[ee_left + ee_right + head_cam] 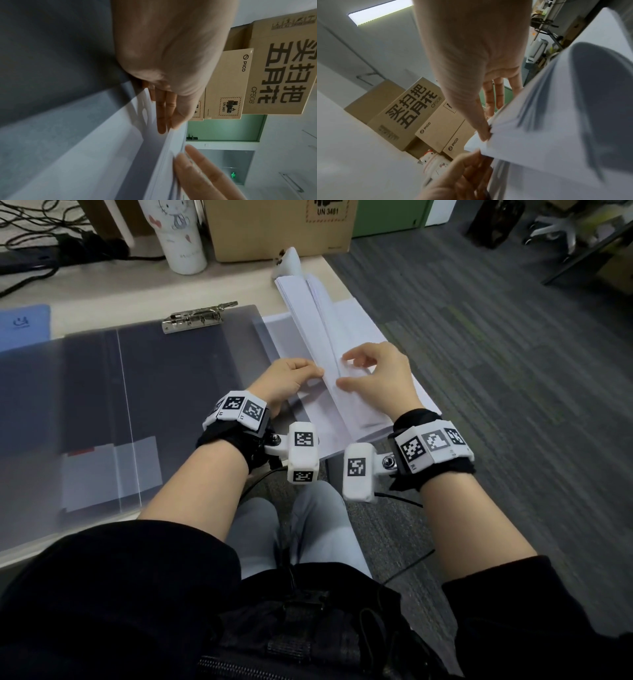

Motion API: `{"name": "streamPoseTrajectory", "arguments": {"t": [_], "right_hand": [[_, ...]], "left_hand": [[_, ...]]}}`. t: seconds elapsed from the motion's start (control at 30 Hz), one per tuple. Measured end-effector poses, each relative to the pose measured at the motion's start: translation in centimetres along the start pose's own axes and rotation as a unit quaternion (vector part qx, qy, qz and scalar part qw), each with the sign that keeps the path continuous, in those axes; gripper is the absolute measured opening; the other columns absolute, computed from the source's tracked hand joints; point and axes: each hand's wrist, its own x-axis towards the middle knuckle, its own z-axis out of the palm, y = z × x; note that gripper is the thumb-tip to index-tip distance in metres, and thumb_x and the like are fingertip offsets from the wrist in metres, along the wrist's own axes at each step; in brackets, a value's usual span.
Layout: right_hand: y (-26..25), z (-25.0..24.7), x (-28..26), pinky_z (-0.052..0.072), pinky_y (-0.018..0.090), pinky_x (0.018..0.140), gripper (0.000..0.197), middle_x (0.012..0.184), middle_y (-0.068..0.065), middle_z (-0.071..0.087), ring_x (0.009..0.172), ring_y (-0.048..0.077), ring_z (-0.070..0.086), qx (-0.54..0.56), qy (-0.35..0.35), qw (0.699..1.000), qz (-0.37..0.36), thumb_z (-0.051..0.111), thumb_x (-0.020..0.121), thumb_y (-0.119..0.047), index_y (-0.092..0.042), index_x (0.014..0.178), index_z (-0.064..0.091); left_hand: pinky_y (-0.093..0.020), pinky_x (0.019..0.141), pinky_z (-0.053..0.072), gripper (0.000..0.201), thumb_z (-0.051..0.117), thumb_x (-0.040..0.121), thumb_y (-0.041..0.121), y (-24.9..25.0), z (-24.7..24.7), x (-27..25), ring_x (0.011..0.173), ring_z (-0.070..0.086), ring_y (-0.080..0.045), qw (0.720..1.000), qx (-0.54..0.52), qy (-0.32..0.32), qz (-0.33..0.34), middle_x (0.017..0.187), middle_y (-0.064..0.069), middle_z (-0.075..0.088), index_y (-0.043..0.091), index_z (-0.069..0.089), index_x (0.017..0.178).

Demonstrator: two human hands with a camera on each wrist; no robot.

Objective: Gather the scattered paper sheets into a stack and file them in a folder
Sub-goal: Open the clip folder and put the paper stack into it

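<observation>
A stack of white paper sheets (329,344) stands on its long edge at the desk's right end, leaning over further sheets (361,316) that lie flat. My left hand (294,380) presses straight fingers (163,115) against the stack's left face. My right hand (373,371) curls over the stack's near top edge, with the thumb (482,121) on one side and the fingers behind the stack (547,121). An open translucent grey folder (154,378) with a metal clip (198,316) lies flat to the left of both hands.
A white cartoon tumbler (181,237) and cardboard boxes (277,231) stand at the back of the desk. A small white object (287,261) lies behind the sheets and a blue pad (24,325) at far left. The desk ends just right of the sheets, above grey carpet (496,354).
</observation>
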Motion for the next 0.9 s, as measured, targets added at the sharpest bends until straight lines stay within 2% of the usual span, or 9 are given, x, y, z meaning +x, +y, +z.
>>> {"name": "streamPoseTrajectory", "arguments": {"t": [0.1,0.17,0.27,0.43,0.6,0.67,0.8,0.9], "right_hand": [[-0.01,0.08,-0.23,0.040,0.020,0.084,0.037,0.113,0.003,0.053,0.096,0.011,0.052,-0.011,-0.001,1.000,-0.003,0.082,0.067,-0.018,-0.021,0.103,0.070],[-0.20,0.07,-0.25,0.045,0.031,0.093,0.038,0.118,0.002,0.055,0.103,0.014,0.056,-0.011,-0.009,1.000,-0.001,0.083,0.065,-0.021,-0.025,0.101,0.070],[-0.60,0.24,-0.27,0.047,0.039,0.094,0.038,0.117,-0.001,0.057,0.105,0.015,0.057,-0.018,-0.013,1.000,0.008,0.083,0.063,-0.025,-0.028,0.097,0.068],[-0.67,0.13,-0.09,0.048,0.037,0.092,0.037,0.117,-0.003,0.057,0.105,0.012,0.056,-0.015,-0.015,1.000,0.022,0.084,0.063,-0.027,-0.028,0.094,0.064],[-0.72,0.09,0.04,0.049,0.034,0.090,0.039,0.115,-0.006,0.060,0.102,0.010,0.057,0.003,-0.008,0.999,0.033,0.085,0.061,-0.026,-0.029,0.092,0.062],[-0.65,0.07,0.14,0.049,0.033,0.089,0.040,0.114,-0.007,0.062,0.102,0.009,0.057,0.010,-0.005,0.999,0.037,0.085,0.061,-0.025,-0.028,0.094,0.062],[-0.74,-0.07,0.19,0.050,0.032,0.088,0.040,0.111,-0.008,0.063,0.101,0.012,0.059,0.034,-0.009,0.998,0.046,0.082,0.063,-0.020,-0.026,0.097,0.062],[-0.56,-0.43,0.19,0.049,0.026,0.087,0.038,0.109,-0.006,0.062,0.102,0.014,0.060,0.060,0.017,0.997,0.044,0.074,0.069,-0.010,-0.019,0.104,0.063]], "left_hand": [[-0.043,0.106,0.042,0.020,0.062,0.088,0.014,0.11,0.21,0.08,0.089,0.057,-0.020,1.000,0.012,0.008,0.006,0.075,0.000,0.065,0.018,0.068,0.069],[-0.035,0.101,0.044,0.015,0.062,0.088,0.019,0.29,0.40,0.10,0.088,0.057,-0.017,1.000,0.011,0.009,0.006,0.083,-0.002,0.065,0.018,0.069,0.075],[-0.030,0.090,0.046,0.017,0.061,0.091,0.024,0.43,0.45,-0.07,0.089,0.057,-0.017,1.000,-0.007,-0.016,0.006,0.093,-0.006,0.064,0.009,0.067,0.096],[-0.028,0.084,0.047,0.029,0.061,0.091,0.026,0.27,0.10,-0.13,0.092,0.058,-0.019,0.999,-0.013,-0.035,0.007,0.091,-0.005,0.064,0.001,0.065,0.106],[-0.034,0.087,0.041,0.019,0.061,0.092,0.024,0.12,0.06,0.06,0.087,0.051,-0.021,0.999,0.008,-0.032,0.019,0.081,-0.006,0.058,0.010,0.061,0.080],[-0.034,0.086,0.039,0.020,0.061,0.092,0.024,-0.02,0.04,0.11,0.085,0.050,-0.021,0.999,0.011,-0.030,0.019,0.083,-0.009,0.056,0.009,0.060,0.079],[-0.032,0.085,0.040,0.025,0.059,0.093,0.020,0.03,0.09,0.12,0.078,0.051,-0.018,0.999,0.010,-0.028,0.014,0.075,-0.003,0.057,0.013,0.059,0.069],[-0.036,0.091,0.043,0.028,0.058,0.093,0.018,-0.09,0.18,0.31,0.082,0.053,-0.021,1.000,0.004,-0.021,0.008,0.078,-0.007,0.058,0.013,0.057,0.066]]}}
